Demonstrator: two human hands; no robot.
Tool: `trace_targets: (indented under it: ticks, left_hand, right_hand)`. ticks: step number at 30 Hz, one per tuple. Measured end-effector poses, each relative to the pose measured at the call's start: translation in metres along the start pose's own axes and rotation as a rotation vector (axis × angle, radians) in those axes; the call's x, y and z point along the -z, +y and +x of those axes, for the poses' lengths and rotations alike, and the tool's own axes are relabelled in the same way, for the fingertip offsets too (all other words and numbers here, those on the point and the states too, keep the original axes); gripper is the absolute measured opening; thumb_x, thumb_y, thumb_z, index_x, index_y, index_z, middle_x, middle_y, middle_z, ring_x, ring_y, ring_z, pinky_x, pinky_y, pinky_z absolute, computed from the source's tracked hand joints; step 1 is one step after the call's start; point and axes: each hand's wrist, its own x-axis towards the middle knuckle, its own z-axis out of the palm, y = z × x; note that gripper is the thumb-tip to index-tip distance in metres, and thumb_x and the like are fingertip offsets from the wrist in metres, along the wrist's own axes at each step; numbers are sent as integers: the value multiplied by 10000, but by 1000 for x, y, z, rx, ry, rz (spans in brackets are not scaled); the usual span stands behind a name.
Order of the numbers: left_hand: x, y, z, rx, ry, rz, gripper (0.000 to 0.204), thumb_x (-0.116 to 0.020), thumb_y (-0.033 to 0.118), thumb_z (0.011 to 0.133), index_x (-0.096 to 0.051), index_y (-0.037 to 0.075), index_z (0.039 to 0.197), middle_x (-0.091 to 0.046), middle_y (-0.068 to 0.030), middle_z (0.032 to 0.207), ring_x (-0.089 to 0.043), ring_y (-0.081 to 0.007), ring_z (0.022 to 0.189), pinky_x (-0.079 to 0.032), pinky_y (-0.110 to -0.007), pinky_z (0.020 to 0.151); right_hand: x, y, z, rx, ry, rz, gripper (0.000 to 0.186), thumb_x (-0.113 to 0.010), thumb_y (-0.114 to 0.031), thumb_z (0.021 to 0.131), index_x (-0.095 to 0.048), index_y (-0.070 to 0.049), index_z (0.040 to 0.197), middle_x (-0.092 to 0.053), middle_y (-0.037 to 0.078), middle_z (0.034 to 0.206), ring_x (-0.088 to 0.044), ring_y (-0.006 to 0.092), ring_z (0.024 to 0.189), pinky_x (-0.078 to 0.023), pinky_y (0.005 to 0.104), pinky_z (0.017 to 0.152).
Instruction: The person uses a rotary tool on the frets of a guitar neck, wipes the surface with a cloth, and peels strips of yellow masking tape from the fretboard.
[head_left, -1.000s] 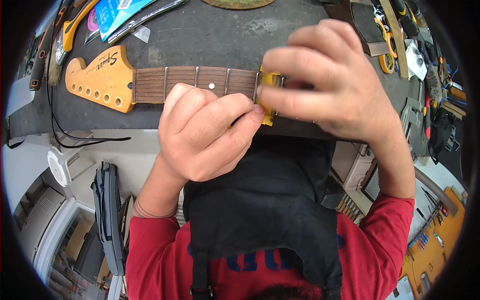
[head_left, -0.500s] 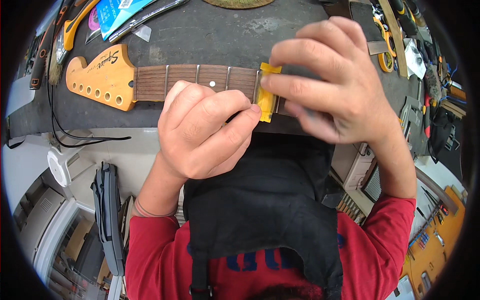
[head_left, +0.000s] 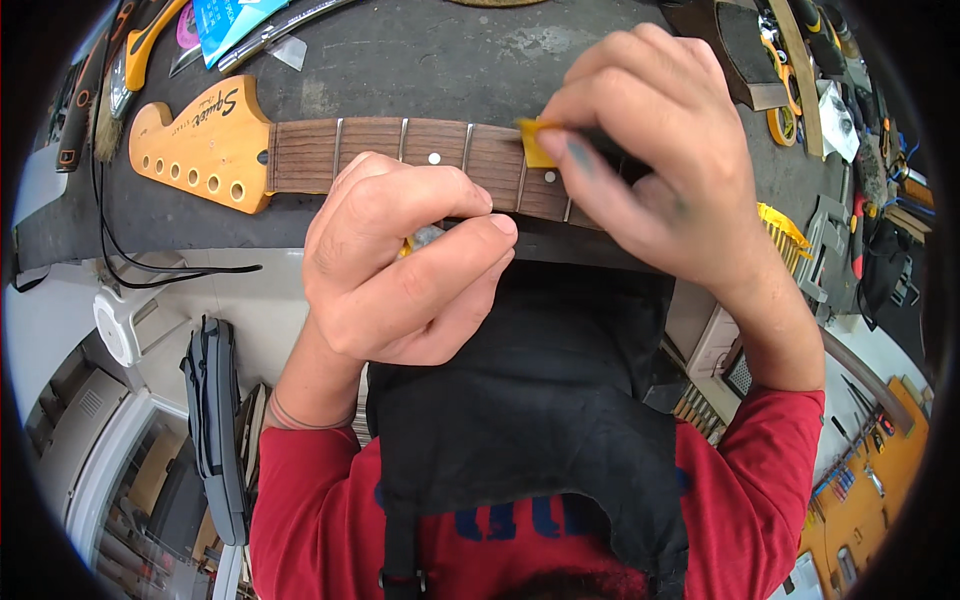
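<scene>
A guitar neck with a light wooden headstock (head_left: 200, 150) and a dark fretboard (head_left: 305, 155) lies across the workbench, its headstock to the left. My right hand (head_left: 660, 150) is over the fretboard's right part, thumb and forefinger pinching a piece of yellow tape (head_left: 541, 147) that covers part of a fret. My left hand (head_left: 410, 260) is curled at the neck's near edge, thumb and forefinger close together. Behind its fingers a bit of something grey and yellow (head_left: 424, 238) shows, too covered to name. The neck's right end is hidden by my right hand.
Beside my right wrist lies a yellow-edged, comb-like piece (head_left: 785, 235). Tape rolls (head_left: 782, 125), a caliper-like metal tool (head_left: 825, 240) and other tools crowd the right side. A blue packet (head_left: 235, 25) and a yellow-handled brush (head_left: 145, 55) are at the back left. A black cable (head_left: 180, 272) hangs over the front edge.
The yellow tape that lay flat across the fretboard has come up, bunched in my right fingers. My left hand has shifted slightly left and off the tape. The neck has moved slightly.
</scene>
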Motion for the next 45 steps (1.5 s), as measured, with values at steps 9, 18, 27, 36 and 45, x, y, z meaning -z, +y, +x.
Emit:
trace_targets:
  ticks: [9, 18, 27, 36, 45]
  left_hand:
    - [-2, -1, 0, 2, 16, -20, 208, -827, 9, 841, -783, 35, 1043, -711, -144, 1075, -699, -263, 876, -548, -372, 719]
    - [1, -1, 1, -8, 80, -40, 300, -818, 6, 843, -770, 6, 1139, -736, -154, 1071, -711, -256, 849, -559, -365, 717]
    - [-25, 33, 11, -37, 14, -224, 507, -842, 395, 992, -711, 19, 1306, -656, -122, 1065, -636, -242, 877, -549, -394, 759]
    - [-23, 20, 37, 47, -10, -402, 225, -568, 134, 1116, -524, 26, 924, -530, -116, 952, -575, -279, 967, -565, -470, 928]
    - [-59, 8, 105, 247, -141, -322, 194, -746, 3, 1033, -667, 8, 1210, -705, -33, 1049, -658, -99, 904, -563, -306, 829]
  right_hand:
    - [-8, 4, -1, -402, 152, 349, 91, -796, -62, 957, -714, -34, 930, -675, 60, 848, -625, 191, 759, -451, 340, 710]
    - [6, -16, 3, -737, 316, 694, 136, -723, -81, 1089, -667, 1, 996, -637, -20, 892, -545, 51, 796, -446, 246, 707]
    - [1, -85, -64, -632, 58, 1308, 213, -704, -72, 1106, -599, 4, 1274, -672, 104, 1240, -659, 164, 1119, -541, 330, 1002]
    - [47, -32, -102, -676, 285, 231, 150, -751, -94, 1016, -753, -25, 1149, -672, 88, 988, -666, 227, 896, -538, 326, 804]
    - [30, 4, -100, -579, 3, 169, 246, -710, -288, 1031, -771, -53, 1070, -748, 116, 1050, -679, 310, 1109, -487, 458, 1076]
